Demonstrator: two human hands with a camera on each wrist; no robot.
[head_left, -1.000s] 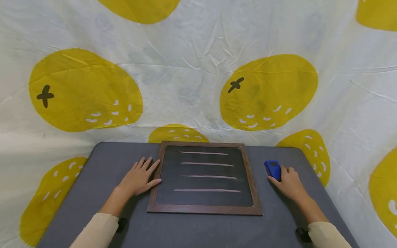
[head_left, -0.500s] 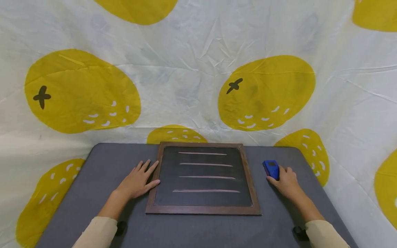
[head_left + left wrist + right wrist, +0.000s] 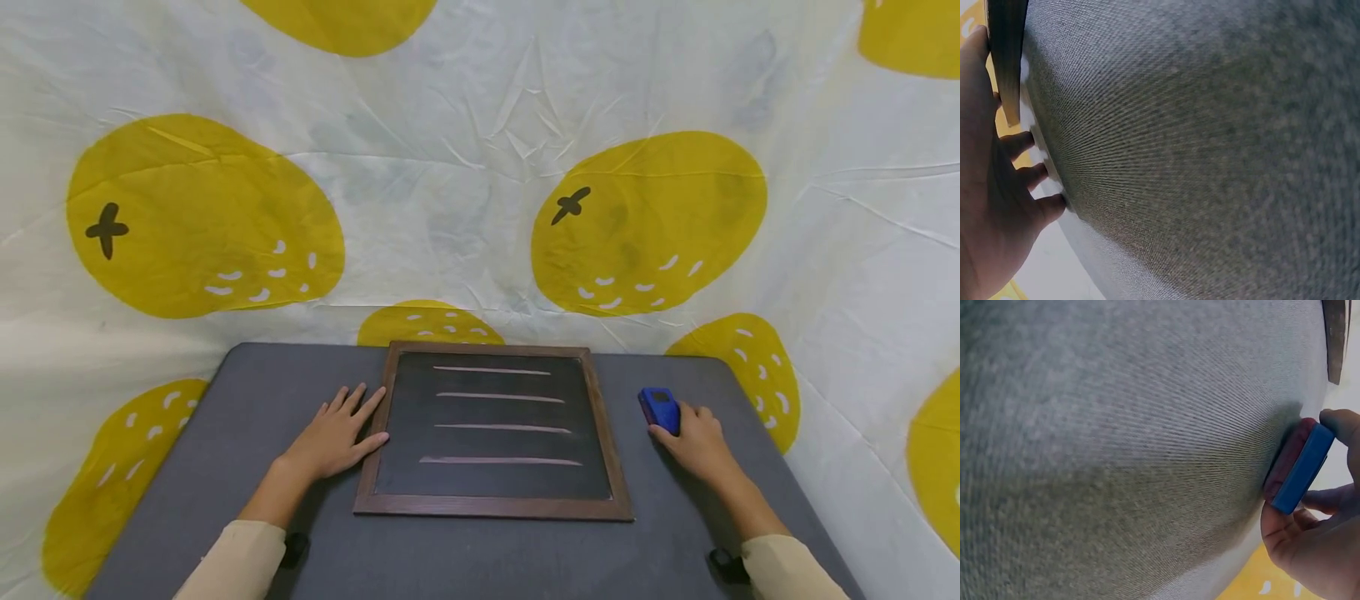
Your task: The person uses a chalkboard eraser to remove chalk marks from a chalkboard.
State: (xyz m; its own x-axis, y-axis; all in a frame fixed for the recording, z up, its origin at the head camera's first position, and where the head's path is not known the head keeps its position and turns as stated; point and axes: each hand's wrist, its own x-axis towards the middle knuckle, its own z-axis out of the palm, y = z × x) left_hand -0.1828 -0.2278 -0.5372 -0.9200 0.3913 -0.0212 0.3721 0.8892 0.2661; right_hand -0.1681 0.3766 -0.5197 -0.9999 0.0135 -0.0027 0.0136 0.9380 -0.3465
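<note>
A chalkboard [image 3: 495, 483] in a brown wooden frame lies flat on the grey table, with several pale pink chalk lines drawn across it. My left hand [image 3: 330, 437] rests at its left edge, fingers spread, thumb and index fingertip on the frame. In the left wrist view the other fingertips of that left hand [image 3: 1007, 187] reach down to the tabletop. To the right of the board, my right hand [image 3: 697, 442] grips a blue chalkboard eraser [image 3: 661, 410] between thumb and fingers. The right wrist view shows the eraser [image 3: 1305, 469] with its dark red pad facing the table.
The grey table [image 3: 480, 558] has rounded far corners. Behind it hangs a white cloth [image 3: 442, 225] printed with large yellow fruit shapes. Table surface lies between the board's right side and the eraser.
Both hands, the board and the eraser keep their places on the table. Only the head view shifts slightly.
</note>
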